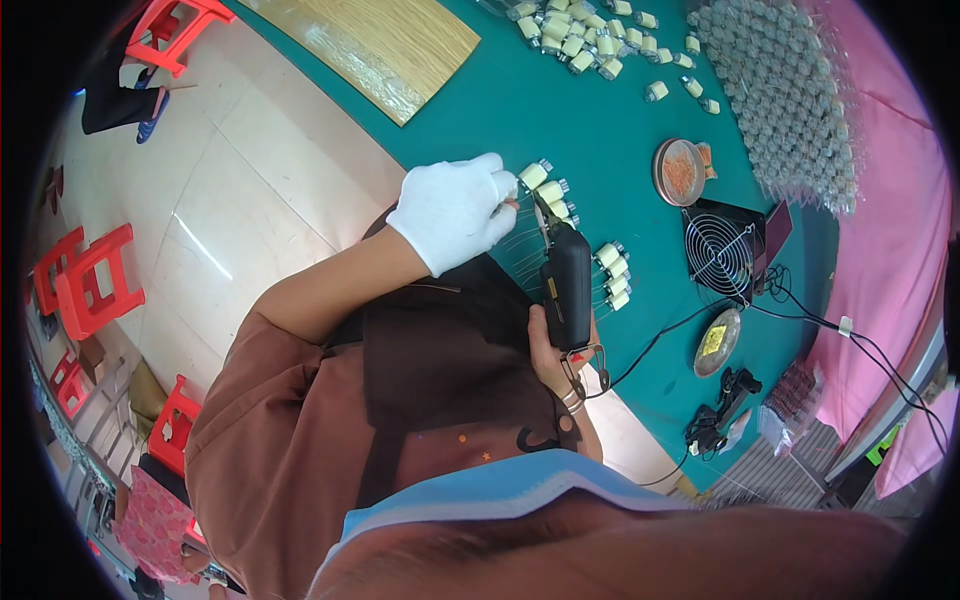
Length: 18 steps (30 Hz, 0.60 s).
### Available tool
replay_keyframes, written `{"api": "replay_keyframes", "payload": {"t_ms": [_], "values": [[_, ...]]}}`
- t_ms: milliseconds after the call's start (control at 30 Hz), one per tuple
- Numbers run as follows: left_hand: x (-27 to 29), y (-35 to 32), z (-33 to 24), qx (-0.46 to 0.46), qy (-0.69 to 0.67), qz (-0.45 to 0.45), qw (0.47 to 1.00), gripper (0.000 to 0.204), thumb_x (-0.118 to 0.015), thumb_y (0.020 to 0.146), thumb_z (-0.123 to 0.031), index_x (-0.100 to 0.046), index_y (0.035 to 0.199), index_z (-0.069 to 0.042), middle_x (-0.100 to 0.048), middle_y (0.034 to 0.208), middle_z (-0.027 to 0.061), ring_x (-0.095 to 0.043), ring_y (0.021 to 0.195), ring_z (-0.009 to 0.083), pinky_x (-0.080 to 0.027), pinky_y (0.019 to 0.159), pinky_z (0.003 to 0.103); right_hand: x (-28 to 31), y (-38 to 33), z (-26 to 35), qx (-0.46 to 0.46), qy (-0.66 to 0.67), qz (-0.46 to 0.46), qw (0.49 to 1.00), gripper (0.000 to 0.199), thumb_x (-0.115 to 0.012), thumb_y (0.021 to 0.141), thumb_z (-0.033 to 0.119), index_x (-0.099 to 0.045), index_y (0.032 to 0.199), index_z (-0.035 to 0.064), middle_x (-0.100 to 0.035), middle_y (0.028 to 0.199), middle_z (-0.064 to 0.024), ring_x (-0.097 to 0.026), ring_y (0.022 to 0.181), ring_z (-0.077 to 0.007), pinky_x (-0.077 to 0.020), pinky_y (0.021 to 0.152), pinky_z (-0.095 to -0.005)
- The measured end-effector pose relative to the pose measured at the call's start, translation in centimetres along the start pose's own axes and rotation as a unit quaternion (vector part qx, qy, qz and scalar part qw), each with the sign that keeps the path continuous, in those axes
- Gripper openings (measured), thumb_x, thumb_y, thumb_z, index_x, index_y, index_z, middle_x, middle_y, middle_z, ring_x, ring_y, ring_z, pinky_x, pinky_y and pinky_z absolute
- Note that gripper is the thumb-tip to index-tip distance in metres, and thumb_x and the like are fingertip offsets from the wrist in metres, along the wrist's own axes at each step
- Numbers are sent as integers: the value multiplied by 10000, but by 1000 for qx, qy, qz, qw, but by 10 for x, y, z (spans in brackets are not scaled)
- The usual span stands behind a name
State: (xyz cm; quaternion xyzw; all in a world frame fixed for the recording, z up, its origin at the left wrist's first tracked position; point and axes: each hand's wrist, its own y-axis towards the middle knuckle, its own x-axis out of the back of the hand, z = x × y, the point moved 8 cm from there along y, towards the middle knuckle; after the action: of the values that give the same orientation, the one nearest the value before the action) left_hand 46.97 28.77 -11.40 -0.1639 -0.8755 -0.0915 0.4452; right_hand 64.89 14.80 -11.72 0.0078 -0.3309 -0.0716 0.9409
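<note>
Fingers [505, 190] of the white-gloved left hand [452, 210] pinch a small cream cylindrical component [533, 176] at centre frame; the bare right hand [552, 350] grips a black handheld tool [567, 285]. Four finished-looking pieces [613, 276] lie on the teal worktop [600, 140]; many loose ones [580, 35] wait upper centre.

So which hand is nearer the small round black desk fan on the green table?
Right. The bare right hand, gripping the black tool, sits just beside the fan; the white-gloved left hand is farther off, by the cream parts.
</note>
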Motion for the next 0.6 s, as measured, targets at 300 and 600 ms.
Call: {"api": "replay_keyframes", "payload": {"t_ms": [300, 600], "values": [[0, 0, 1, 2, 2, 4, 1000, 137, -665, 840, -270, -662, 798, -140, -601, 822, 39, -655, 666, 278, -527, 580, 399, 1, 1, 3, 8, -10, 8, 1000, 313, -784, 755, 13, -598, 1006, -16, -627, 834, -161, -633, 673, -313, -506, 620, -374], [0, 0, 1, 2, -1, 5, 1000, 119, -660, 838, -264, -671, 801, -151, -608, 827, 35, -659, 673, 277, -533, 582, 397, -1, 0, 0, 12, -7, 2, 1000, 312, -786, 761, 21, -601, 1010, -12, -623, 832, -154, -629, 663, -300, -504, 613, -377]]}}
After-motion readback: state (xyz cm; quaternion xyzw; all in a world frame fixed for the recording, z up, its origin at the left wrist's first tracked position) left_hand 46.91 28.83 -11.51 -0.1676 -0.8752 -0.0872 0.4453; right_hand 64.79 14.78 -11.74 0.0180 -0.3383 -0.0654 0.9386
